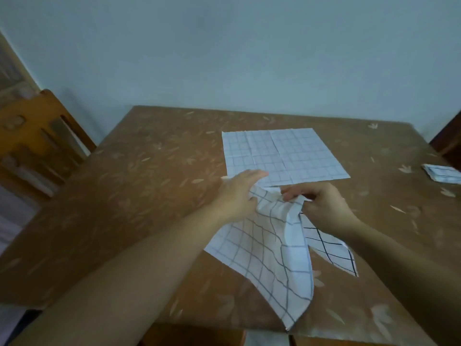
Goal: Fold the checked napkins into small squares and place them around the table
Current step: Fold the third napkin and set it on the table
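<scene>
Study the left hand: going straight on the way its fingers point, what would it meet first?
The spread-out napkin lying flat on the table; fingertips of the left hand are at its near edge, though contact is unclear.

Worktop (149,196): brown covering, pale leaf print. Flat napkin (282,153): white with a fine grey-blue check. Lifted napkin (269,258): white, grey grid; its far flap shows darker black lines. Folded napkin (444,173): white, blue-grey check. Chair (37,136): orange-brown wood. Wall (224,46): pale blue-grey.

Plain pale blue-grey wall (224,46) behind brown leaf-patterned worktop (149,183). Wooden chair (37,136) at left; dark furniture (449,138) at right edge. Light dim, even.
</scene>
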